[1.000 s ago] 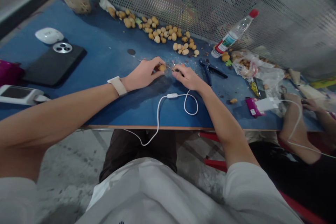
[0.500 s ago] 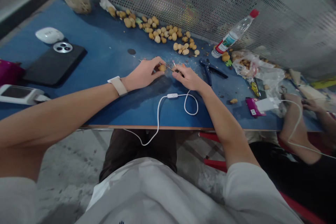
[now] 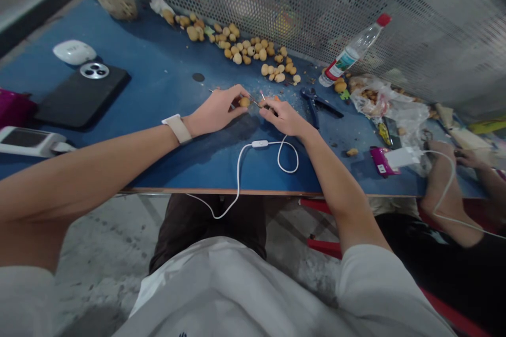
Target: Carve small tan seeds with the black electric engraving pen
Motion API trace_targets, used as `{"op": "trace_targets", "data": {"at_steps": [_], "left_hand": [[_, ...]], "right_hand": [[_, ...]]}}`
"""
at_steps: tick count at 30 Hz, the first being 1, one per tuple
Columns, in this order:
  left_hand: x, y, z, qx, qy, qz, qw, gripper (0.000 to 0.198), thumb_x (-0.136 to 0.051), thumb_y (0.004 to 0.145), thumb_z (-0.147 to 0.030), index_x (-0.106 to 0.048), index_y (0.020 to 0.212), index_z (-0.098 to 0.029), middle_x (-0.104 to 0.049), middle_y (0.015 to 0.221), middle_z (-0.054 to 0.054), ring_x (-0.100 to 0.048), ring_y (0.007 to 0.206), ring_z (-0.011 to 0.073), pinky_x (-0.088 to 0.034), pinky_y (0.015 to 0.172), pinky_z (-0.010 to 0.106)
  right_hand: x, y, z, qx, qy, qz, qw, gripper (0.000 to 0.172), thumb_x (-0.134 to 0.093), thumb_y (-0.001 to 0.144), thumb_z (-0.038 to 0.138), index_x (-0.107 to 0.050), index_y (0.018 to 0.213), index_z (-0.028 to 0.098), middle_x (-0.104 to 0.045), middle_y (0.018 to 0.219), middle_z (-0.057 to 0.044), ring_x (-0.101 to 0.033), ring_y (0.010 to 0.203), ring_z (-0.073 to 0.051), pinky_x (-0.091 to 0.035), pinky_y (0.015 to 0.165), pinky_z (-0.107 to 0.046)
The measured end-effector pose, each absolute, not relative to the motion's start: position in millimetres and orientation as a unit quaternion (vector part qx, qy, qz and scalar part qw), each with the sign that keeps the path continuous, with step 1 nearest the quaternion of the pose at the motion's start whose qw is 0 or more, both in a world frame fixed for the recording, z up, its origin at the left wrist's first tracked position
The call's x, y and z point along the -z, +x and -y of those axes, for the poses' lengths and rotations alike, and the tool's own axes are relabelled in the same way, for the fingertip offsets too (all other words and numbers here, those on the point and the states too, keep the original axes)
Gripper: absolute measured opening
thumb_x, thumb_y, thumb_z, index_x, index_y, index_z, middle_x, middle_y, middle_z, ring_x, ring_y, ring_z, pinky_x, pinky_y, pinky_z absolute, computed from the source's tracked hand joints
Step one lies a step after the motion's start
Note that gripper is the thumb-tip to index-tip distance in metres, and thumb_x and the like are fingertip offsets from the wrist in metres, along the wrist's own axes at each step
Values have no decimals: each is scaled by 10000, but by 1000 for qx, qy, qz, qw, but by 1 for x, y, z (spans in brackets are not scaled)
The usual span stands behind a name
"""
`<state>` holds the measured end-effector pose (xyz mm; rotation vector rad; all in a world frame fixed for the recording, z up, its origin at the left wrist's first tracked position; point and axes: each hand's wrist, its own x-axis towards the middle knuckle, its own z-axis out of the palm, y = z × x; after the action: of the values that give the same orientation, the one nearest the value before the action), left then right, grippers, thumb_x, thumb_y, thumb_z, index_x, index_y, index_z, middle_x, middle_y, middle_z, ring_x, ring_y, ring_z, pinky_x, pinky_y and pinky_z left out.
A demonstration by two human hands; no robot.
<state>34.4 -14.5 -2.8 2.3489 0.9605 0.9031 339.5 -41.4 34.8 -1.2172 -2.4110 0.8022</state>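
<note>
Near the middle of the blue table (image 3: 169,63), my left hand (image 3: 219,108) pinches a small round tan gourd (image 3: 244,101) between thumb and fingers. Close beside it, my right hand (image 3: 282,116) is closed around a thin metal tool (image 3: 256,103). The tool's tip points left toward the gourd; whether it touches cannot be made out. Pale crumbs are scattered on the table just behind my hands. Beyond them, along the mesh panel, lies a row of many similar tan gourds (image 3: 237,58). Blue-handled pliers (image 3: 314,100) rest to the right of my right hand.
A phone (image 3: 79,97) and white case (image 3: 75,52) lie left. A white cable (image 3: 238,168) with a switch crosses the front edge. At right are a red-capped bottle (image 3: 343,60), plastic bags (image 3: 371,95), a purple packet (image 3: 382,162) and another person's arm (image 3: 445,179).
</note>
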Motion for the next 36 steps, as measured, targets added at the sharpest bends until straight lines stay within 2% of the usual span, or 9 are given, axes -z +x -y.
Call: {"op": "trace_targets", "data": {"at_steps": [3, 6, 10, 12, 17, 23, 27, 32, 36], "left_hand": [[3, 35, 14, -324, 849, -353, 222, 237, -822, 1197, -299, -802, 1429, -259, -927, 1235, 104, -916, 1133, 327, -732, 1103, 474], [5, 35, 13, -328, 850, -352, 214, 244, -833, 1180, -288, -808, 1421, -253, -925, 1218, 103, -909, 1103, 321, -735, 1055, 452], [7, 35, 11, -327, 849, -355, 214, 281, -818, 1174, -272, -809, 1455, -256, -923, 1213, 102, -904, 1084, 312, -729, 1045, 445], [7, 34, 11, -325, 849, -356, 217, 269, -808, 1179, -281, -805, 1447, -258, -920, 1212, 102, -902, 1082, 318, -733, 1050, 459], [6, 33, 8, -340, 833, -363, 243, 244, -782, 1182, -287, -765, 1423, -247, -910, 1210, 104, -903, 1090, 325, -741, 1059, 485], [7, 32, 7, -348, 821, -369, 263, 222, -735, 1198, -304, -731, 1414, -254, -880, 1188, 102, -880, 991, 286, -707, 935, 422], [5, 30, 7, -347, 814, -378, 270, 274, -656, 1193, -268, -727, 1458, -269, -801, 1029, 54, -805, 892, 287, -680, 912, 448], [-5, 27, 12, -366, 796, -358, 322, 185, -519, 1181, -216, -677, 1180, -313, -691, 928, 45, -750, 885, 324, -655, 920, 498], [-16, 26, 16, -343, 813, -355, 309, 128, -561, 1087, -192, -604, 1024, -296, -731, 951, 61, -763, 931, 320, -644, 926, 489]], "right_hand": [[-34, 339, 42, -275, -446, 832, 183, 932, -468, 1082, 1197, -639, 1166, 285, -674, 953, -34, -623, 942, -297, -450, 923, -444], [-33, 337, 42, -270, -447, 835, 175, 914, -457, 1093, 1181, -644, 1170, 290, -653, 916, -19, -606, 918, -287, -442, 915, -434], [-37, 335, 43, -271, -445, 832, 191, 924, -464, 1073, 1199, -617, 1122, 289, -649, 951, -34, -603, 952, -293, -437, 912, -439], [-41, 336, 45, -273, -437, 836, 189, 928, -551, 1037, 1208, -630, 1111, 287, -655, 954, -33, -591, 932, -284, -438, 907, -440], [-52, 343, 49, -322, -419, 836, 145, 848, -975, 866, 1053, -622, 1007, 295, -654, 883, 9, -537, 804, -226, -447, 841, -420], [-55, 343, 50, -305, -397, 859, 111, 793, -1018, 888, 958, -606, 935, 282, -652, 911, -6, -564, 844, -228, -449, 842, -415], [-56, 342, 52, -315, -394, 856, 109, 777, -1052, 878, 922, -621, 955, 280, -647, 907, 0, -556, 837, -221, -444, 825, -406], [-57, 342, 54, -318, -408, 850, 101, 780, -1102, 830, 883, -633, 980, 278, -673, 943, -8, -558, 835, -220, -432, 801, -402], [-58, 339, 49, -336, -422, 839, 75, 811, -1116, 814, 900, -605, 964, 288, -655, 927, -14, -572, 844, -241, -462, 789, -419]]}}
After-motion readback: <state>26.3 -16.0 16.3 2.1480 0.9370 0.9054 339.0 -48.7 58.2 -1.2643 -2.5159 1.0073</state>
